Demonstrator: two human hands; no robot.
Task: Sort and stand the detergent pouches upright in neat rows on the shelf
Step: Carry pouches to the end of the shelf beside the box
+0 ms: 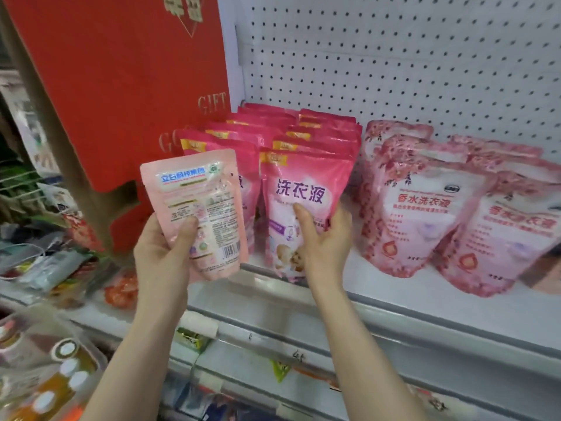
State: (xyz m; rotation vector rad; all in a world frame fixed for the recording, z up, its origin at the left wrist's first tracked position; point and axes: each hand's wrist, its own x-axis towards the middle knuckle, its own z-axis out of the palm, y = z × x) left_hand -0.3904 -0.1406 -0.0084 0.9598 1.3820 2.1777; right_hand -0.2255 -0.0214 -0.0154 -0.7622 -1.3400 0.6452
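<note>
The left hand (162, 256) grips a pale pink pouch (197, 199), back side to the camera, before the left row of bright pink pouches (230, 136) on the shelf (394, 302). The right hand (328, 238) clasps the front pouch (306, 180) of the right row. Floral pouches (422, 214) lean at the right, and a red gift box (121, 86) stands at the left.

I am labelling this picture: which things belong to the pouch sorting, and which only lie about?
Job: light pink pouch in left hand; front bright pink pouch in right hand; bright pink rows behind; floral pouches; shelf.
Lying about: red gift box; capped bottles, lower left.
</note>
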